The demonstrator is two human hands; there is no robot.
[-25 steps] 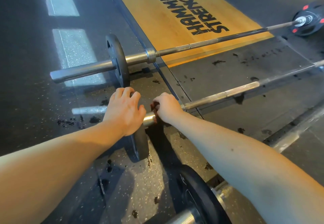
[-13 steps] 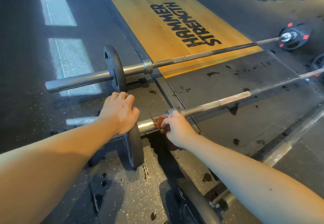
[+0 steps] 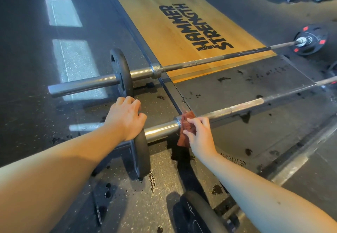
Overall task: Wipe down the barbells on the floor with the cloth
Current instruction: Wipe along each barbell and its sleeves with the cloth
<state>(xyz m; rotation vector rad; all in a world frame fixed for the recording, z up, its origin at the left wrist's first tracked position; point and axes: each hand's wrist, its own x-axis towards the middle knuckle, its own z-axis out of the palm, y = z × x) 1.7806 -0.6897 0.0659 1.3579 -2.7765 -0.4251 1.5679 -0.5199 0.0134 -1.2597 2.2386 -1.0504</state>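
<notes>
Cloth [image 3: 186, 128] pinched in right hand [image 3: 199, 136] grip, against barbell [image 3: 237, 109] collar.

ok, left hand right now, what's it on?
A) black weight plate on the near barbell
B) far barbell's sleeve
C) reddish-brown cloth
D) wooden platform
A: the left hand grips the top rim of the black round weight plate on the near steel barbell, while the right hand holds the reddish-brown cloth against the bar.
</notes>
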